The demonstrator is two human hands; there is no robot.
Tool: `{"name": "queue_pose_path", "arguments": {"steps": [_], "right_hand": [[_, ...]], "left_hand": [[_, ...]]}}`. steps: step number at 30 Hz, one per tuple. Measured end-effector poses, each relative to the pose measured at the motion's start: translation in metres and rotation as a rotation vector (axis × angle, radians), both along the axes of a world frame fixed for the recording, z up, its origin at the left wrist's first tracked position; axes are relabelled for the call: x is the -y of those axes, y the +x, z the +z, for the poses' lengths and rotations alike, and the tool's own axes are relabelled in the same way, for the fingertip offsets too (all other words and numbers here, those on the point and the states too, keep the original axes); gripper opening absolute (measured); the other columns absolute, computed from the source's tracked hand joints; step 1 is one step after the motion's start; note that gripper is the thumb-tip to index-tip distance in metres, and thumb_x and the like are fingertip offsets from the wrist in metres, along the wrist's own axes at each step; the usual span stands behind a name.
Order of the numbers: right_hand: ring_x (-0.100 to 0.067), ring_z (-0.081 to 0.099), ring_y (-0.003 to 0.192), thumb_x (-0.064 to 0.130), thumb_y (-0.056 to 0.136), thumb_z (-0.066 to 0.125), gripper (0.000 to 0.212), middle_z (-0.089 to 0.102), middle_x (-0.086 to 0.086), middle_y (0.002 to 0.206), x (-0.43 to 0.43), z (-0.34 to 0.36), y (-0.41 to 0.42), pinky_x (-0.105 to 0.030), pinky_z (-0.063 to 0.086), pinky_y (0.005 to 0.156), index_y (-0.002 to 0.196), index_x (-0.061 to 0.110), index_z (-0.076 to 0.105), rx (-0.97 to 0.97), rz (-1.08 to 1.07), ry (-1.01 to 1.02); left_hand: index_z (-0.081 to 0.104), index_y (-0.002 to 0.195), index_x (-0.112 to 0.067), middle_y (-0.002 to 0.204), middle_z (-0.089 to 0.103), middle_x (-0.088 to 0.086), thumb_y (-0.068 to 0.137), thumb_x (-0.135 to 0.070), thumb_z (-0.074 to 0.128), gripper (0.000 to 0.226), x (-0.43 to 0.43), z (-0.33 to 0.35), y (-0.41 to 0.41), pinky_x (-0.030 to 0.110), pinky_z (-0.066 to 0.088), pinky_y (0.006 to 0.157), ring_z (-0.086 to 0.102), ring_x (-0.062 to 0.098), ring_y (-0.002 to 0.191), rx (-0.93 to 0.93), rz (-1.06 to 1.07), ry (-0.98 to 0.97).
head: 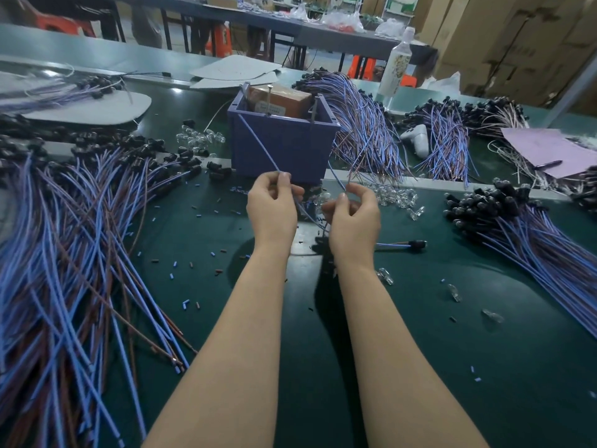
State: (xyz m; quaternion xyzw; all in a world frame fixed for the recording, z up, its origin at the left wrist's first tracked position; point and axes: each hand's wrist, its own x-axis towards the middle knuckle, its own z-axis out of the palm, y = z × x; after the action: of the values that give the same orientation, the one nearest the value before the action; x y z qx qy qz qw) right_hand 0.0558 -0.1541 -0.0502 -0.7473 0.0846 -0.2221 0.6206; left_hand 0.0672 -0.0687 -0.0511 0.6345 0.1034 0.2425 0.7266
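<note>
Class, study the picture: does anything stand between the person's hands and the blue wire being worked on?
Nothing visible does: the left hand and the right hand each pinch blue wire directly, held up in front of the purple box.

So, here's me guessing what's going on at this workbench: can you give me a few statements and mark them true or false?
1. The left hand and the right hand both pinch thin blue wire. True.
2. The blue box behind the hands is empty. False: a brown block sits inside it.
3. A bottle stands upright at the far right side of the bench. True.
4. The table has a red top. False: it is dark green.
</note>
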Motion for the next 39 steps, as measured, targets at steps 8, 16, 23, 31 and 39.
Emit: {"name": "queue_pose_path", "arguments": {"steps": [8, 16, 23, 31, 39], "right_hand": [[-0.004, 0.058, 0.068, 0.01, 0.096, 0.047, 0.031, 0.064, 0.007, 0.071, -0.003, 0.003, -0.006, -0.01, 0.041, 0.072, 0.125, 0.016, 0.056, 0.018, 0.079, -0.219], [-0.017, 0.064, 0.081, 0.01, 0.096, 0.047, 0.033, 0.071, -0.004, 0.083, -0.006, 0.005, -0.007, -0.027, 0.046, 0.083, 0.127, 0.016, 0.057, -0.003, 0.128, -0.245], [-0.018, 0.065, 0.082, 0.01, 0.095, 0.048, 0.034, 0.071, -0.004, 0.083, -0.007, 0.006, -0.007, -0.029, 0.047, 0.084, 0.126, 0.017, 0.058, 0.001, 0.153, -0.262], [-0.019, 0.065, 0.087, 0.01, 0.095, 0.048, 0.034, 0.071, -0.006, 0.091, -0.008, 0.005, -0.007, -0.025, 0.045, 0.084, 0.127, 0.017, 0.057, 0.008, 0.157, -0.271], [-0.021, 0.064, 0.094, 0.01, 0.094, 0.048, 0.036, 0.07, -0.008, 0.104, -0.01, 0.005, -0.007, -0.037, 0.048, 0.091, 0.128, 0.017, 0.058, 0.007, 0.154, -0.281]], "left_hand": [[0.04, 0.139, -0.009, 0.078, 0.059, -0.011, 0.1, -0.01, 0.04, 0.04, 0.001, 0.003, 0.003, 0.002, 0.041, 0.065, 0.056, 0.0, 0.073, 0.01, -0.024, 0.214], [0.041, 0.14, -0.017, 0.075, 0.06, -0.012, 0.099, -0.009, 0.042, 0.042, -0.002, 0.001, 0.005, 0.005, 0.042, 0.071, 0.057, -0.001, 0.073, 0.012, -0.034, 0.265], [0.042, 0.14, -0.018, 0.076, 0.061, -0.012, 0.099, -0.01, 0.041, 0.042, -0.003, 0.003, 0.007, 0.027, 0.048, 0.087, 0.058, 0.005, 0.078, -0.01, -0.034, 0.25], [0.042, 0.14, -0.018, 0.077, 0.061, -0.012, 0.099, -0.009, 0.041, 0.042, -0.004, 0.003, 0.009, 0.024, 0.048, 0.086, 0.059, 0.006, 0.08, -0.011, -0.049, 0.243], [0.042, 0.141, -0.015, 0.076, 0.061, -0.01, 0.098, -0.006, 0.041, 0.044, -0.005, 0.003, 0.011, 0.021, 0.049, 0.083, 0.058, 0.005, 0.076, 0.0, -0.082, 0.235]]}}
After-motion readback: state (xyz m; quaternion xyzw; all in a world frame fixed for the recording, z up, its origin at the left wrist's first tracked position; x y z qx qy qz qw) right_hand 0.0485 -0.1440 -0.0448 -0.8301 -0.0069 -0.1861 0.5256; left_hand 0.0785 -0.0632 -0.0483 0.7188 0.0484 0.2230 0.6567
